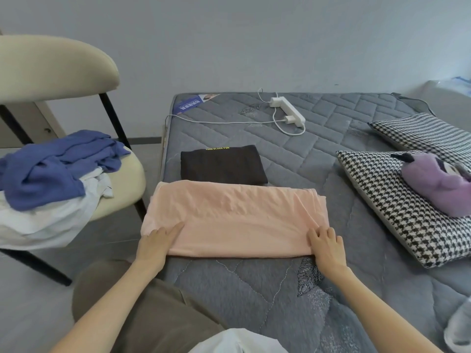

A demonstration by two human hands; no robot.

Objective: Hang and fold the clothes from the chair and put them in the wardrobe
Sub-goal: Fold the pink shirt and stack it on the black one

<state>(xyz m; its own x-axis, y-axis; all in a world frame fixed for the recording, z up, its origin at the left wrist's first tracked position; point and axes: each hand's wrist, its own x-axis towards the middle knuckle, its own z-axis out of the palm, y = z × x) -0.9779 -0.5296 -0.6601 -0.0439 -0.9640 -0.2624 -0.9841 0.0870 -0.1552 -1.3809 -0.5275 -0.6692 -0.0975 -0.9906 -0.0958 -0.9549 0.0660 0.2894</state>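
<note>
On the bed (331,128) | pink garment (234,220) folded | left hand (158,242) flat on it at 8 o'clock; right hand (326,245) flat at 4 o'clock

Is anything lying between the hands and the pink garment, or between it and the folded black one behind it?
Nothing visible does. The left hand and the right hand both rest directly on the pink garment. The folded black garment lies just behind it on the mattress, with nothing between them.
</note>
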